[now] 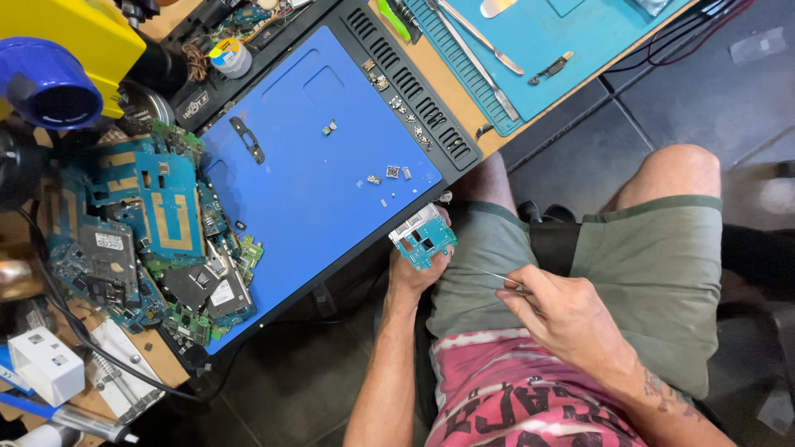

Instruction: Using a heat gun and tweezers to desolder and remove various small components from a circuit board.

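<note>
Our left hand (411, 277) clasps a small teal circuit board (423, 238) beside the tabletop (493, 142), while our right hand (567, 319) pinches tweezers (507, 283) whose tips point left toward it.

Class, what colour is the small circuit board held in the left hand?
Teal-blue circuit board, with a silvery metal shield, in the left hand; head view.
</note>
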